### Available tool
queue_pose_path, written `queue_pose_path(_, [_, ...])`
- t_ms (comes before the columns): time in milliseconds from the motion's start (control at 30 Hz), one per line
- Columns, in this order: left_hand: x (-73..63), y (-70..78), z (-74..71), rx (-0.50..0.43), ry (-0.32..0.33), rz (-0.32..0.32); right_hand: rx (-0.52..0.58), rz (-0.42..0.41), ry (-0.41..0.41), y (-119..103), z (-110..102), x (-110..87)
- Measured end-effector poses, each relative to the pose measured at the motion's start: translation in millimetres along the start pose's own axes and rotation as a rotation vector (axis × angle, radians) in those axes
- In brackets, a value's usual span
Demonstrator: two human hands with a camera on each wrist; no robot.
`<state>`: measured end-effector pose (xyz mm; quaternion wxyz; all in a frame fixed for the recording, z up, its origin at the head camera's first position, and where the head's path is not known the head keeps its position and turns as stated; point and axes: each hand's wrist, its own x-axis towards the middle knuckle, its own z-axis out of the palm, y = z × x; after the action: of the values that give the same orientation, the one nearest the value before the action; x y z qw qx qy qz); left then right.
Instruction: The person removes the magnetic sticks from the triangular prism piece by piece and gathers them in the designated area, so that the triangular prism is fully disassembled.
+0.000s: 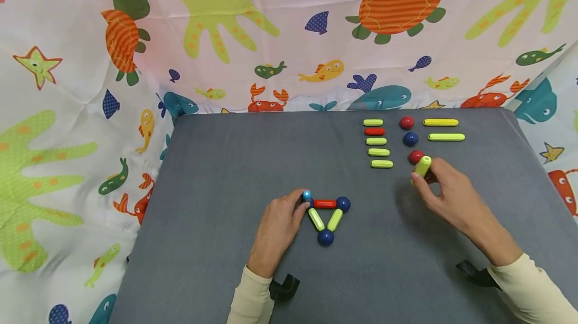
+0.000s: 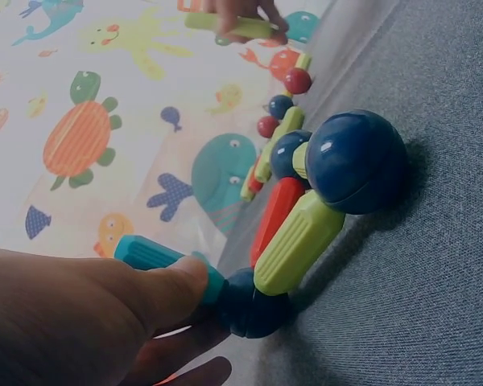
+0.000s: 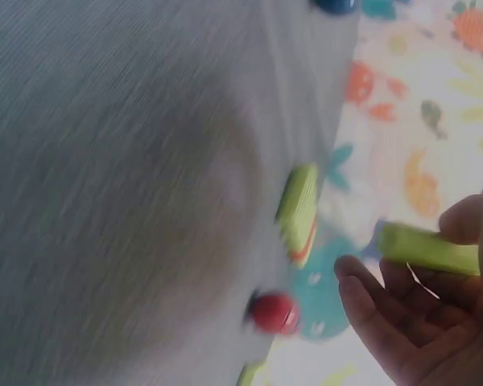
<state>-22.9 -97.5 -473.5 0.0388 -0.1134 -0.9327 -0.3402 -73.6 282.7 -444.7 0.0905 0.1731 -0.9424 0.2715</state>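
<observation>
A flat triangle lies on the table, made of a red rod, two yellow-green rods and dark blue balls at its corners. My left hand pinches a light blue rod between thumb and fingers. That rod stands up from the blue ball at the triangle's back left corner, its lower end at the ball. My right hand holds a yellow-green rod raised over the table, its thumb on one side and fingers on the other. Just behind this rod sits a red ball.
Left of the balls, several short rods lie in a column, one of them red. Another red ball and a blue ball stand near two longer rods. Behind the grey table hangs a printed cloth.
</observation>
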Motion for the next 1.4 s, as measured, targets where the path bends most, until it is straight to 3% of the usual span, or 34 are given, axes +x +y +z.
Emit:
queue_pose_path(167, [-0.1, 0.5, 0.2, 0.006, -0.005, -0.001, -0.080, 0.005, 0.017, 26.8, -12.4, -5.5])
queue_pose_path(467, [0.6, -0.1, 0.6, 0.009, -0.006, 0.006, -0.157, 0.119, -0.080, 53.5, -37.7, 0.9])
queue_pose_path(667, [0.4, -0.5, -0.4, 0.016, -0.005, 0.001, -0.245, 0.044, -0.083, 80.4, -46.5, 7.6])
queue_pose_path(967, [0.0, 0.1, -0.4, 0.029, -0.008, 0.002, -0.328, 0.032, -0.165, 108.2, -40.2, 22.4])
queue_pose_path(1400, [0.8, -1.1, 0.2, 0.029, -0.017, 0.002, -0.350, 0.033, -0.250, 124.0, -24.3, 34.3])
